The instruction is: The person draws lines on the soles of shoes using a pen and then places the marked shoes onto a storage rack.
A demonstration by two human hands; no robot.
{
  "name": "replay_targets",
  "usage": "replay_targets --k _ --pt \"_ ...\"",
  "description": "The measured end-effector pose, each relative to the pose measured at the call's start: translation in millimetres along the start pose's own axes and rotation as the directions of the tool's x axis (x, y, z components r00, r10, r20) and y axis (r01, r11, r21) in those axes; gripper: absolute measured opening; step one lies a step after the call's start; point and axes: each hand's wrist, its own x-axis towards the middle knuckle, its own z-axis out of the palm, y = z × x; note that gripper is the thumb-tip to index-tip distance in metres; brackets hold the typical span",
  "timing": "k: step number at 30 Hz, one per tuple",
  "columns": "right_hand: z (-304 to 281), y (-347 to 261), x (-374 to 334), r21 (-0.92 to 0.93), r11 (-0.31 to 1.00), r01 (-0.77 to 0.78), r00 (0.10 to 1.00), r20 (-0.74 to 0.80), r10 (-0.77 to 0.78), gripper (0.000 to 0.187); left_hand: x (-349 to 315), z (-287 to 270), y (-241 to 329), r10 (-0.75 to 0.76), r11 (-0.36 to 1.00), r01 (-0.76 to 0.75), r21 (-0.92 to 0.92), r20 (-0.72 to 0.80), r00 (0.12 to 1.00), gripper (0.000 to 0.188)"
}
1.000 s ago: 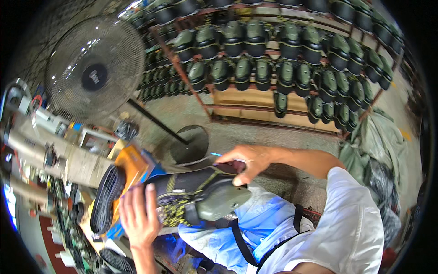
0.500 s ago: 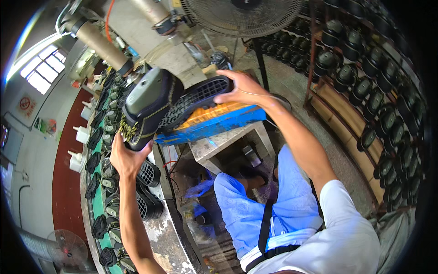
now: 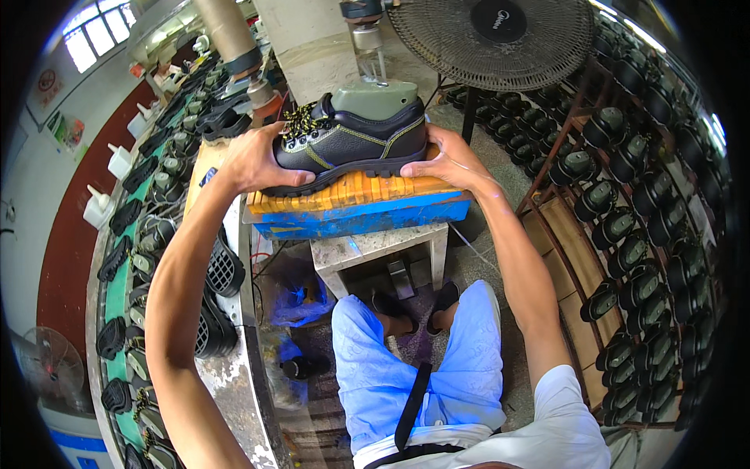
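Note:
A black safety shoe [image 3: 361, 142] with yellow stitching and yellow-black laces sits upright on its black sole [image 3: 369, 167]. A grey-green shoe last [image 3: 367, 100] fills its opening. My left hand [image 3: 254, 160] is closed around the toe end, thumb along the sole edge. Round the heel, my right hand [image 3: 453, 160] is closed, its thumb pressed at the sole edge. Beneath the shoe lies an orange ribbed pad [image 3: 336, 195] in a blue tray [image 3: 375, 222]. The toe tip is hidden behind my left hand.
A stand [image 3: 340, 254] bears the tray, with metal cylinders [image 3: 226, 35] above. At left, a green conveyor [image 3: 117, 367] carries shoes and soles beside white bottles [image 3: 119, 162]. Loose soles [image 3: 224, 270] lie on a worn bench. A fan [image 3: 492, 47] and shoe rack [image 3: 539, 184] stand right.
The tilted shoe upper in my left hand and the sole in my right hand have come together, now level on the orange pad. My right hand has shifted to the heel. The view has turned.

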Motion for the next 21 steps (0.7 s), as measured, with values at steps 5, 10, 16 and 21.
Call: replay_targets --k 5,10,16,21 --pt "-4 -7 1 0.010 0.999 -0.047 0.999 0.018 0.047 0.081 -5 14 -14 0.041 0.998 -0.036 0.055 -0.083 0.996 0.114" --pt "3 -4 6 0.005 1.000 -0.021 1.000 -0.010 0.021 0.080 2 21 -28 0.046 0.995 -0.054 -0.085 -0.097 0.994 0.118" --pt "-4 -4 3 0.025 0.996 -0.086 0.996 0.030 0.085 0.077 -6 23 -66 0.136 0.739 -0.113 -0.664 -0.017 0.991 0.099" --pt "1 -10 4 -0.018 0.996 -0.083 0.997 0.002 0.083 0.080 -33 52 -90 0.079 0.401 -0.102 -0.910 -0.076 0.994 0.078"
